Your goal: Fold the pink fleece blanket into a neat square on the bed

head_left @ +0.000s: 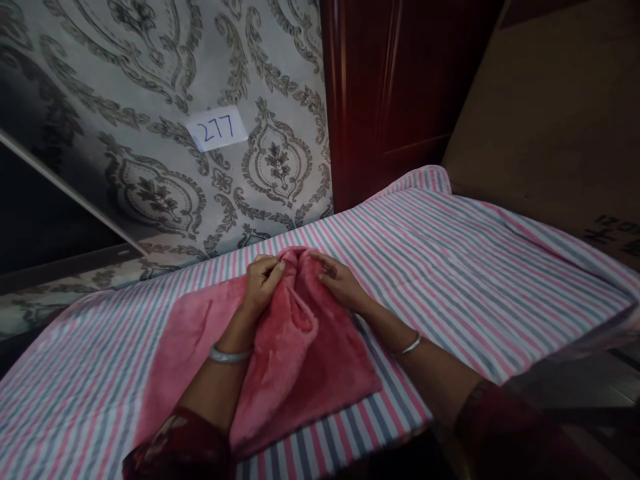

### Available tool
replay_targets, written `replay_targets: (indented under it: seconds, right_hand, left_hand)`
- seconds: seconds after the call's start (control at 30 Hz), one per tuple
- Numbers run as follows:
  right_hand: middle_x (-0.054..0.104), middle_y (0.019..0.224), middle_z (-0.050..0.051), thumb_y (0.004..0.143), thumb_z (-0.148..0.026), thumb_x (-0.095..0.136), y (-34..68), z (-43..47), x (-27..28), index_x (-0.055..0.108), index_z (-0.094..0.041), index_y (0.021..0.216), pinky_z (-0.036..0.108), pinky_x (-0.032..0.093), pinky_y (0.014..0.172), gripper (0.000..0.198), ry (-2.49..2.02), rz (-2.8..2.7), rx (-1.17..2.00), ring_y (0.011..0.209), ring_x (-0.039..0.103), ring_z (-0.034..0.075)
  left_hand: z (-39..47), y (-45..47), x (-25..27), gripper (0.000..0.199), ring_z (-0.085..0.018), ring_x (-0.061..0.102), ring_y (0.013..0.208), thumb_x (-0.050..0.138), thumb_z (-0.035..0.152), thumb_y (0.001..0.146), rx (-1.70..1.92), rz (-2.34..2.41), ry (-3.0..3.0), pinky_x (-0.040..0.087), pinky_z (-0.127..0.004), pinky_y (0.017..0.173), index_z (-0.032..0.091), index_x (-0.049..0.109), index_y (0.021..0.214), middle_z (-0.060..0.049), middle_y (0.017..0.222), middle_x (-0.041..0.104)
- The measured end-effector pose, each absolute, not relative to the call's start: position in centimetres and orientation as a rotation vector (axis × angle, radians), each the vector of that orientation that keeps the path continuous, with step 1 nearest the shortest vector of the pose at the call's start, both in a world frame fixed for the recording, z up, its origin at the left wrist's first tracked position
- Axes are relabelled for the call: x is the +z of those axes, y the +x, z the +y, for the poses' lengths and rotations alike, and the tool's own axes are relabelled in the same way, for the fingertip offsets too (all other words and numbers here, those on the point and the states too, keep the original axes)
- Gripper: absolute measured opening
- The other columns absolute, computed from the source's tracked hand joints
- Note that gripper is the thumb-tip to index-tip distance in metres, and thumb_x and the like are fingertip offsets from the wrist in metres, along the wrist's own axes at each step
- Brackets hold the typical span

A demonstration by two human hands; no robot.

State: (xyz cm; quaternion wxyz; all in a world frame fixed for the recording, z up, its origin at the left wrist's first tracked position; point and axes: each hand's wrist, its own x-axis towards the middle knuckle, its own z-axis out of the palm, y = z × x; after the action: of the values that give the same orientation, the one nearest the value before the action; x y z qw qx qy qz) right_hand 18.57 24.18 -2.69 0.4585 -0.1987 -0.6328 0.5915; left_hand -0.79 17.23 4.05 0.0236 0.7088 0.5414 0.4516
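Observation:
A pink plush cloth [280, 373] lies partly spread on the striped sheet, its middle bunched up into folds. My left hand [261, 280] is closed around the gathered fabric near its far edge, thumb on top. Just to the right, my right hand [340, 280] pinches the same bunched part between thumb and fingers. Between the two hands a fold runs toward me and forms a small loop. The cloth's left part is flat and partly behind my left forearm. What kind of article the cloth is, I cannot tell.
A pink, grey and white striped sheet [440, 267] covers the table. Behind it are a patterned wall with a paper marked 277 [219, 129] and a dark red wooden panel [385, 87]. A large cardboard box [560, 120] stands at the right. A dark flat object [45, 207] is at the left.

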Motion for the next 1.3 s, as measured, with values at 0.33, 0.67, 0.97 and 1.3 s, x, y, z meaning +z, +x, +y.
replay_targets:
  seconds: [0.33, 0.67, 0.97, 1.3]
  right_hand:
    - [0.069, 0.095, 0.001, 0.078, -0.017, 0.06, 18.4, 24.4, -3.5, 0.057, -0.021, 0.119, 0.029, 0.052, 0.075, 0.041, -0.912, -1.711, 1.295, 0.081, 0.064, 0.018]
    - [0.059, 0.104, 0.008, 0.096, -0.027, 0.057, 18.5, 24.0, -2.1, 0.074, -0.022, 0.122, 0.032, 0.047, 0.088, 0.031, -1.08, -2.045, 0.744, 0.096, 0.058, 0.021]
    - [0.069, 0.106, 0.015, 0.101, -0.036, 0.052, 16.0, 22.7, 0.1, 0.07, -0.019, 0.114, 0.034, 0.046, 0.079, 0.028, -1.198, -2.192, 0.414, 0.092, 0.063, 0.026]
    - [0.072, 0.086, 0.006, 0.096, -0.032, 0.052, 13.2, 24.0, -0.8, 0.072, -0.018, 0.1, 0.031, 0.05, 0.076, 0.025, -1.167, -1.872, 0.948, 0.083, 0.066, 0.021]
  left_hand:
    - [17.3, -0.4, 4.2, 0.049, -0.015, 0.042, 0.055, 0.046, 0.051, 0.095, 1.397, 1.681, 2.216, 0.036, -0.035, 0.064, 0.023, 0.038, 0.056, 0.002, 0.052, 0.039]
    - [17.4, -0.4, 3.9, 0.049, -0.015, 0.041, 0.055, 0.045, 0.053, 0.094, 1.39, 1.689, 2.198, 0.036, -0.034, 0.063, 0.023, 0.037, 0.056, 0.002, 0.052, 0.039]
    - [17.3, 0.0, 4.0, 0.048, -0.015, 0.036, 0.054, 0.046, 0.049, 0.093, 1.442, 1.672, 2.221, 0.037, -0.033, 0.064, 0.023, 0.033, 0.054, 0.003, 0.05, 0.034]
    - [17.3, -0.3, 4.0, 0.047, -0.015, 0.037, 0.055, 0.046, 0.047, 0.093, 1.544, 1.646, 2.216, 0.036, -0.033, 0.065, 0.023, 0.031, 0.055, 0.003, 0.051, 0.033]
